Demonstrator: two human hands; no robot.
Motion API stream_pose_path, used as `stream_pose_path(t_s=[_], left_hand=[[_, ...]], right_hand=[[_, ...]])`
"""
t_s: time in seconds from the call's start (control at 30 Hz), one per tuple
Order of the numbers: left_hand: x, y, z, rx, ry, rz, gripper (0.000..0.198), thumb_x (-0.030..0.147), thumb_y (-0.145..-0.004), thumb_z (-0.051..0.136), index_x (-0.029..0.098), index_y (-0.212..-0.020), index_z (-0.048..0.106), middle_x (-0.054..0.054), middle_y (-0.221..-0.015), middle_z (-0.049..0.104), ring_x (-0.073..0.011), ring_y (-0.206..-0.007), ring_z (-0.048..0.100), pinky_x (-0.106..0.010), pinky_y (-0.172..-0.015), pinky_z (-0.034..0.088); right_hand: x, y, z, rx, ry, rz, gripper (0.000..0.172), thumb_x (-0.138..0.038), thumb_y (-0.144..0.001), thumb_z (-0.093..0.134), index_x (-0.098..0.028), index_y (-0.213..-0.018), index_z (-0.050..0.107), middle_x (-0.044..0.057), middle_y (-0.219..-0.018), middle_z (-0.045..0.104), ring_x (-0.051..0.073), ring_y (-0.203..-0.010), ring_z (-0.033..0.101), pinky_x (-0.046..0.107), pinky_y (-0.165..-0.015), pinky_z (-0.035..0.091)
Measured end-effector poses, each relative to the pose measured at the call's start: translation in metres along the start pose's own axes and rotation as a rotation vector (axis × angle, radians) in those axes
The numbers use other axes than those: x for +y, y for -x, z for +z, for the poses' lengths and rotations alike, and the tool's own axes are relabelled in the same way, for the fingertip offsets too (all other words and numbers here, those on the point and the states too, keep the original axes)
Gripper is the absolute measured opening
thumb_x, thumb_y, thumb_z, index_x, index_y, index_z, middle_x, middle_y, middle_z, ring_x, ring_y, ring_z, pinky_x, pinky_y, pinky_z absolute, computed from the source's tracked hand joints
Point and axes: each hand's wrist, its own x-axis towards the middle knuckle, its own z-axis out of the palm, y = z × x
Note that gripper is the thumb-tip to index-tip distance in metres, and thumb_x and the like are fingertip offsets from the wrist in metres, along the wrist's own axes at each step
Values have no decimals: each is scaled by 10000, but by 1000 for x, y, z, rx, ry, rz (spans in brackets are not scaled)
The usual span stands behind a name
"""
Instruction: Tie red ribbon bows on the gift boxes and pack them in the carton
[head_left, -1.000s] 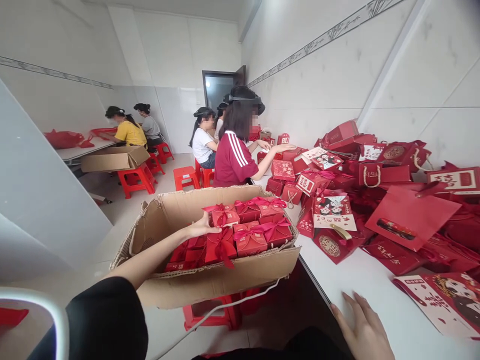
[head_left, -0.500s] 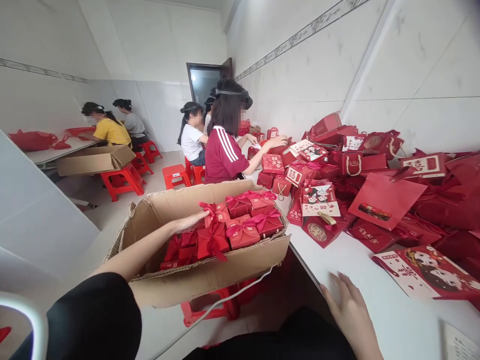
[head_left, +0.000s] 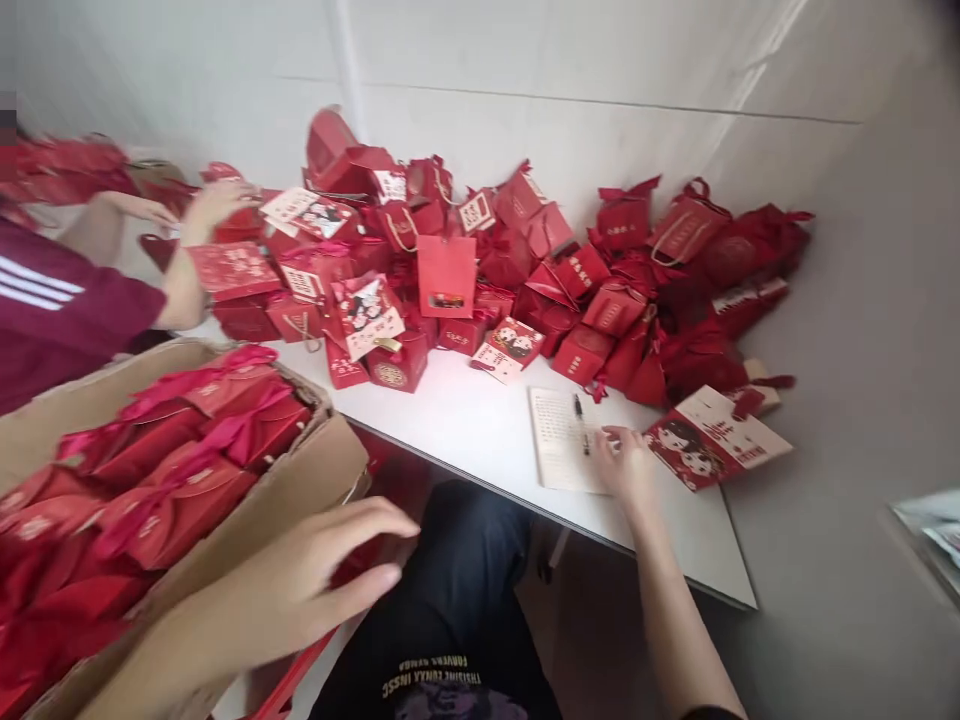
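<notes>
My left hand [head_left: 311, 580] hovers just outside the near corner of a cardboard box [head_left: 300, 490]. Its fingers are stretched out and hold nothing. The box is packed with several red ribboned gift boxes [head_left: 187, 440]. My right hand [head_left: 628, 462] lies on the white table [head_left: 465, 420], fingers spread on the edge of a notebook [head_left: 559, 450] with a black pen [head_left: 580, 420] on it. A red card with a cartoon couple [head_left: 705, 440] sits just right of that hand.
A big heap of red gift bags and boxes [head_left: 540, 250] runs along the wall at the back of the table. A person in a maroon top [head_left: 60, 300] sits at the left, a hand [head_left: 214, 205] reaching into the heap. The table's front edge crosses above my knees.
The view has swung right toward the table and wall. My left hand has come out of the cardboard box, empty. My right hand has slid onto the notebook.
</notes>
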Motion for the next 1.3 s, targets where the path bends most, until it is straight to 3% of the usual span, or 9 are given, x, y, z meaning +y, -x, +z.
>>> stream_pose_path(t_s=[0.07, 0.17, 0.33, 0.5, 0.6, 0.67, 0.87, 1.03, 1.3], left_hand=[[0, -60, 41, -202, -41, 155, 238, 328, -851, 487, 285, -1044, 618, -3, -1100, 628, -180, -1036, 578, -291, -931, 444], [-6, -135, 99, -126, -34, 388, 253, 255, -855, 466, 210, -1066, 598, -63, -1171, 590, -195, -1184, 479, -341, -1006, 395], [-19, -185, 158, 13, -167, 589, 346, 241, -794, 517, 172, -1128, 574, -91, -1202, 587, -254, -1248, 418, -449, -1047, 334], [-23, -183, 165, 107, -200, 592, 311, 221, -807, 483, 193, -1088, 610, -50, -1132, 644, -229, -1167, 513, -415, -1013, 375], [-22, -184, 167, 160, -198, 596, 290, 189, -809, 470, 198, -1050, 630, -32, -1096, 661, -221, -1120, 546, -399, -971, 407], [-22, -186, 168, 173, -195, 597, 280, 175, -806, 471, 206, -1030, 638, -22, -1082, 667, -217, -1091, 562, -391, -937, 426], [-21, -187, 170, 184, -194, 589, 257, 166, -800, 472, 215, -983, 646, -9, -1049, 678, -217, -1053, 579, -376, -899, 439], [-19, -189, 170, 205, -188, 579, 234, 147, -767, 496, 198, -937, 648, -9, -1012, 687, -210, -1022, 591, -360, -886, 443], [-19, -190, 175, 269, -183, 576, 200, 147, -758, 511, 189, -899, 645, 1, -962, 690, -194, -995, 595, -339, -868, 451]], right_hand=[[0, -6, 9, -56, 15, 4, 451, -536, -809, 414, -108, -838, 551, 74, -657, 532, 242, -721, 544, 401, -736, 423], [-10, -16, 24, -134, 18, 5, 413, -462, -789, 517, -72, -924, 543, 6, -612, 486, 231, -753, 558, 395, -771, 402], [-15, -32, 29, -226, -55, 38, 355, -263, -811, 432, -42, -1077, 510, -50, -560, 438, 173, -623, 556, 346, -716, 404], [-6, -28, 17, -267, -503, 127, 321, -293, -803, 370, -150, -1039, 535, -30, -588, 543, 153, -565, 550, 276, -616, 441], [-9, -15, 20, -241, -986, 267, 221, -374, -763, 548, -207, -890, 478, 0, -687, 619, 184, -665, 605, 328, -704, 472], [-14, -6, 27, -267, -1064, 307, 294, -411, -767, 622, -229, -806, 394, -14, -661, 624, 183, -630, 610, 335, -697, 475], [-25, 2, 43, -251, -924, 306, 385, -589, -894, 375, -215, -864, 459, 20, -735, 629, 161, -598, 545, 284, -568, 434], [-27, 0, 45, -129, -709, 423, 333, -401, -746, 678, -209, -677, 415, -45, -543, 529, 129, -516, 493, 249, -541, 396], [-24, 3, 48, -176, -514, 298, 357, -284, -773, 537, -207, -550, 269, -76, -501, 282, 88, -476, 282, 228, -482, 263]])
